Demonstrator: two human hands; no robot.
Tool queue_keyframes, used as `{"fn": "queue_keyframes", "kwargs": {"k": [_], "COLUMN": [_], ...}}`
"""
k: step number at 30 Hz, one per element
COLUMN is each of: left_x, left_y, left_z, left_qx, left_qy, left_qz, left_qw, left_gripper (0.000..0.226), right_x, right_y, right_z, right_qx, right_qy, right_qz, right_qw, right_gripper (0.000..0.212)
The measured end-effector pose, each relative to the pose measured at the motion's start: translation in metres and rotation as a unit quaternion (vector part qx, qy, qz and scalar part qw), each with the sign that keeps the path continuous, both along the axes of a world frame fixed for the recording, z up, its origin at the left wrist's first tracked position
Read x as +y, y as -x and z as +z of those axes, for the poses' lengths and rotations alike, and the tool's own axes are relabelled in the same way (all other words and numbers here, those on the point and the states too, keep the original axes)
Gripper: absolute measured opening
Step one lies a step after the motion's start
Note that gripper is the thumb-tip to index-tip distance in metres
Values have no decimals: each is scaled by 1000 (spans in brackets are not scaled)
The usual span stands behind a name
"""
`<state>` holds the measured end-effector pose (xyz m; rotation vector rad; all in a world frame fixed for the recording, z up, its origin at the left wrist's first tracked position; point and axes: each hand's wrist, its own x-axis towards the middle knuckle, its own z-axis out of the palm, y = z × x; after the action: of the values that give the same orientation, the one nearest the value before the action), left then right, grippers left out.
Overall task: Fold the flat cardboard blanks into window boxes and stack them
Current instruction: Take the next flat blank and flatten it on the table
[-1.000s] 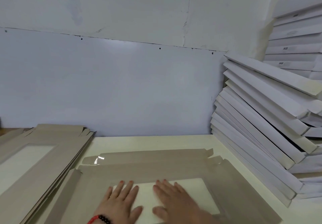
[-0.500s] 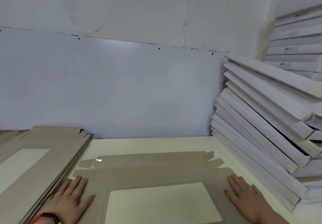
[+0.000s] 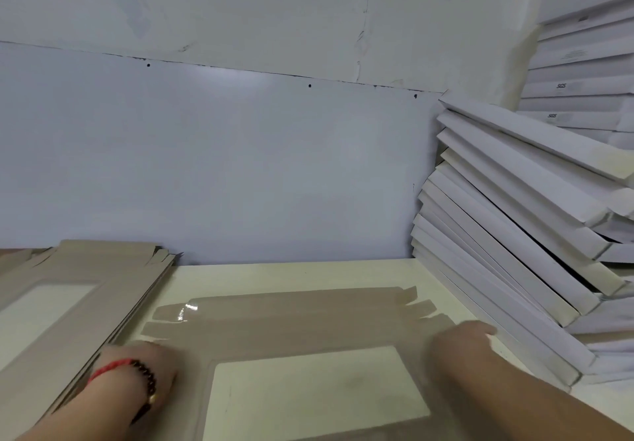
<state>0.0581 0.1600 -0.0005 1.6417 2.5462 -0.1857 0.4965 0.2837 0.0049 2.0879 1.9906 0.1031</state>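
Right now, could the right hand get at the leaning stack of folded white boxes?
Probably yes. The right hand lies at the right edge of the flat blank, close beside the lowest boxes of the leaning stack, and nothing shows between them.

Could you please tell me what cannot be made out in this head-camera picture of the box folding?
- Left hand: motion blur, and its fingers are tucked out of sight, so its grip is unclear.
- Right hand: blurred too; finger pose unclear.
- Flat blank: the bottom edge cuts off its near part.
- Stack of folded boxes: the right edge cuts it off.
- Pile of blanks: the left edge cuts it off.
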Motion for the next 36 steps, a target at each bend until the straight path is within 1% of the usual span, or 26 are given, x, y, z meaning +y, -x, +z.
{"fn": "queue_keyframes", "kwargs": {"k": [1, 2, 3, 4, 5, 6, 7, 8, 10, 11, 12, 13, 14, 15, 16, 18, 20, 22, 24, 28, 31, 34, 36], "left_x": [6, 15, 22, 30, 36, 42, 47, 50, 54, 54, 55, 56, 59, 62, 65, 69, 72, 75, 77, 75, 69, 58, 54], "left_y": [-13, -29, -47, -66, -85, -101, -114, -120, -122, -122, -121, -120, -121, -121, -121, -116, -106, -95, -81, -49, -16, 16, 30], "left_z": [12, 20, 29, 32, 31, 26, 21, 17, 6, 2, -5, -13, -21, -28, -35, -44, -50, -54, -55, -52, -53, -57, -59], "left_qx": [-12, 2, 40, 66, 67, 40, -5, -70, -215, -272, -307, -311, -287, -241, -190, -126, -101, -80, -62, -51, -46, -61, -89], "left_qy": [17, 20, 28, 16, -11, -54, -100, -151, -222, -228, -227, -216, -196, -166, -136, -94, -72, -59, -58, -69, -100, -128, -147], "left_qz": [-14, -34, -67, -99, -134, -155, -166, -164, -131, -119, -118, -125, -133, -135, -141, -156, -167, -164, -149, -90, -38, -2, 8], "left_qw": [1000, 999, 997, 993, 989, 986, 981, 972, 942, 927, 917, 917, 928, 946, 962, 975, 978, 981, 985, 992, 993, 990, 985], "left_gripper": [51, 53, 53, 49, 43, 38, 34, 30, 23, 26, 36, 52, 70, 86, 96, 101, 103, 107, 105, 92, 88, 86, 82], "right_x": [-1, -8, -17, -28, -39, -46, -52, -54, -47, -42, -37, -32, -29, -26, -23, -16, -5, 9, 24, 50, 61, 62, 58], "right_y": [24, 52, 81, 110, 140, 163, 181, 191, 197, 197, 197, 198, 200, 203, 205, 206, 197, 182, 163, 118, 81, 44, 24], "right_z": [7, 14, 20, 26, 30, 31, 30, 29, 23, 18, 13, 8, 2, -6, -15, -30, -37, -40, -42, -46, -46, -47, -48], "right_qx": [4, 32, 48, 53, 61, 84, 124, 187, 323, 375, 409, 423, 423, 410, 385, 312, 231, 186, 175, 165, 158, 156, 153], "right_qy": [2, -10, -23, -16, -21, -45, -69, -80, -54, -33, -17, -3, 14, 32, 50, 65, 57, 46, 41, 34, 17, 2, -6], "right_qz": [20, 51, 113, 180, 251, 313, 351, 358, 344, 335, 323, 315, 303, 296, 293, 298, 314, 308, 275, 182, 120, 80, 64], "right_qw": [1000, 998, 992, 982, 966, 945, 926, 911, 880, 864, 853, 850, 854, 862, 874, 900, 919, 932, 944, 969, 980, 984, 986], "right_gripper": [44, 39, 34, 30, 29, 27, 25, 22, 18, 24, 31, 37, 41, 45, 52, 68, 69, 65, 64, 63, 66, 69, 69]}}
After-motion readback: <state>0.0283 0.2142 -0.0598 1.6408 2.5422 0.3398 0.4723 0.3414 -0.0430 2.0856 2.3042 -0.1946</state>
